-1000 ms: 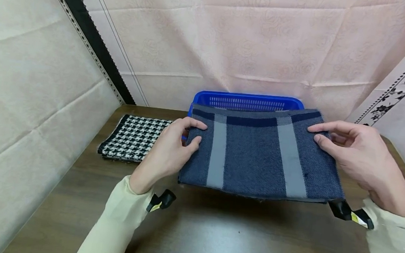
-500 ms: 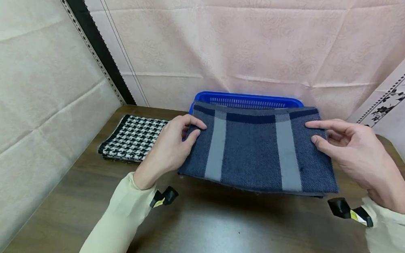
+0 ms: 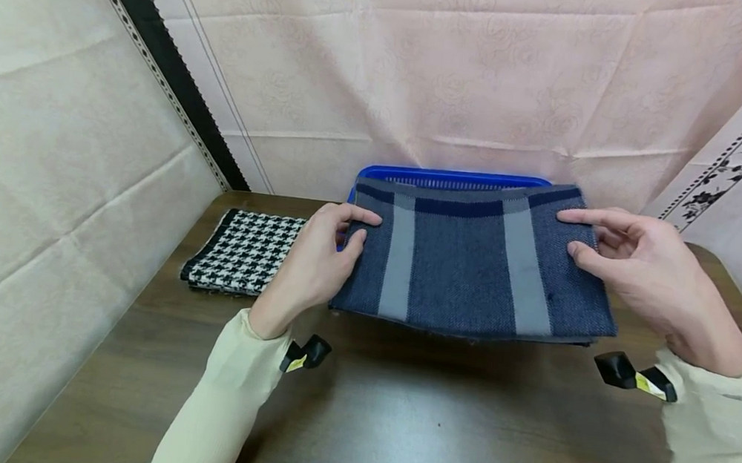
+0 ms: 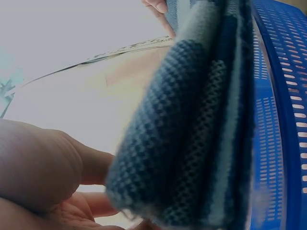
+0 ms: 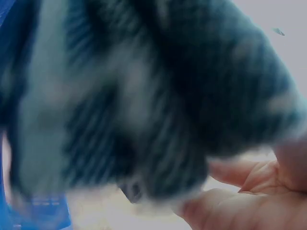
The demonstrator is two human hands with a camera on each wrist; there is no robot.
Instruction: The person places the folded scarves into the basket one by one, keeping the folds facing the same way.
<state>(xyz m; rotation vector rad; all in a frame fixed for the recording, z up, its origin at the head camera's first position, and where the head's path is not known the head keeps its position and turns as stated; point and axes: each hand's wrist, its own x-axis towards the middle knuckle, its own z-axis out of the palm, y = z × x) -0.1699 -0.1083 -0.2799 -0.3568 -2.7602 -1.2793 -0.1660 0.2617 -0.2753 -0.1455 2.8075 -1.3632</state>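
A folded dark-blue cloth (image 3: 455,262) with two light-grey stripes is held up by its side edges, between both hands. My left hand (image 3: 317,260) pinches its left edge, thumb in front. On the opposite edge, my right hand (image 3: 664,286) pinches with thumb and index finger. Behind the cloth stands a blue plastic basket (image 3: 457,177), mostly hidden except for its back rim. The left wrist view shows the layered folds of the blue cloth (image 4: 187,120) beside the perforated basket wall (image 4: 292,96). Up close and blurred, the cloth (image 5: 144,96) fills much of the right wrist view.
A folded black-and-white houndstooth cloth (image 3: 248,249) lies on the wooden table (image 3: 447,418), left of my left hand and partly covered by it. Patterned pale fabric (image 3: 480,70) hangs as a wall directly behind the basket and along the sides.
Both hands have raised the blue cloth slightly and moved it away toward the basket, so its lower edge sits higher and more of the basket is covered. The houndstooth cloth stays put.
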